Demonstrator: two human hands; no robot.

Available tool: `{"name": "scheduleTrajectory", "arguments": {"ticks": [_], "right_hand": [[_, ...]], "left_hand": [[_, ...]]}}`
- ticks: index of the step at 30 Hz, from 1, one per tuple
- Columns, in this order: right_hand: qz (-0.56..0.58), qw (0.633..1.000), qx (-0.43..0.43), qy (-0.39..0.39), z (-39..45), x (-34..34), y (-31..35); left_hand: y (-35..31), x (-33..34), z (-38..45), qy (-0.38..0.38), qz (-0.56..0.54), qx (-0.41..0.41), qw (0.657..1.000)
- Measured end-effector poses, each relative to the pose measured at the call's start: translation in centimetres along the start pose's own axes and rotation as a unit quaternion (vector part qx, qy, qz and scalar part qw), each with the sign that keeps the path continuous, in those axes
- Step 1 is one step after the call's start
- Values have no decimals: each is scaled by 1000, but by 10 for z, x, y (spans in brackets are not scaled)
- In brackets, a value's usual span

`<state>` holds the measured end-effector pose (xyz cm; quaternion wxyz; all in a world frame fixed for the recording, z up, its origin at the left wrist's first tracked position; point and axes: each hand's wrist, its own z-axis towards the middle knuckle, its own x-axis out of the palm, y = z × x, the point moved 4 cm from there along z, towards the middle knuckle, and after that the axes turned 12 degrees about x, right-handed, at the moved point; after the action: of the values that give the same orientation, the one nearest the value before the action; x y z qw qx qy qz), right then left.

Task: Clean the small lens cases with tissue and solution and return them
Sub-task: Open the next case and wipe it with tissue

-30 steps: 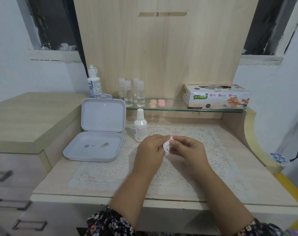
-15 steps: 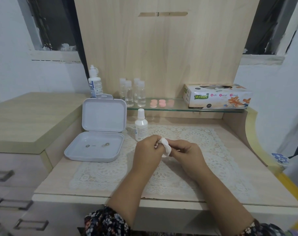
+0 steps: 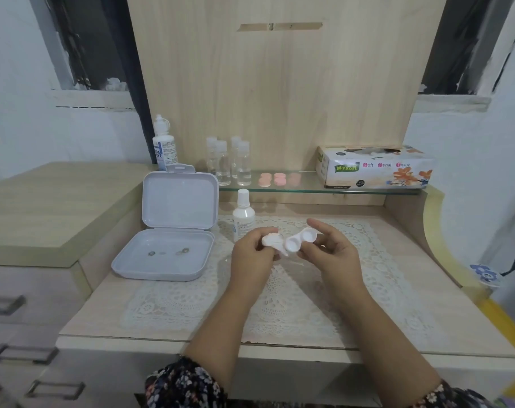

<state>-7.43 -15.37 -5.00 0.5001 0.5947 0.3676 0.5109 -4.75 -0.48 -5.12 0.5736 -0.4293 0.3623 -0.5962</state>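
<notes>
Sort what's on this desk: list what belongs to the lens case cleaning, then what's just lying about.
In use:
white lens case, held by right hand
tissue wad, in left hand
solution bottle
open grey box
tissue box

Idle:
clear vials
pink caps
tall bottle

wooden desk (image 3: 109, 304) bears lace mat (image 3: 279, 304) (white), open box (image 3: 165, 254), bottle (image 3: 243, 214).

The scene is lit softly and evenly, with only faint shadows cast. Straight lines are bowed at the edges (a wide-angle effect), detail is slightly smeared throughout, and no harsh glare is seen.
</notes>
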Motion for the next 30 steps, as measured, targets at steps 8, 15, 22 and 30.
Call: {"name": "scheduleTrajectory", "arguments": {"ticks": [8,15,22,30], "right_hand": [[-112,993,-21,-12,4,0,-6],[-220,974,-22,-46,4,1,-12],[-428,900,-33,-71,11,2,-18],[-435,897,18,-78,15,-1,-20]], "left_hand": [[1,2,0,48,-128,-55,989],[4,-7,2,-32,30,-6,999],[7,-21,5,-135,70,16,988],[9,-22,4,-135,54,-34,989]]}}
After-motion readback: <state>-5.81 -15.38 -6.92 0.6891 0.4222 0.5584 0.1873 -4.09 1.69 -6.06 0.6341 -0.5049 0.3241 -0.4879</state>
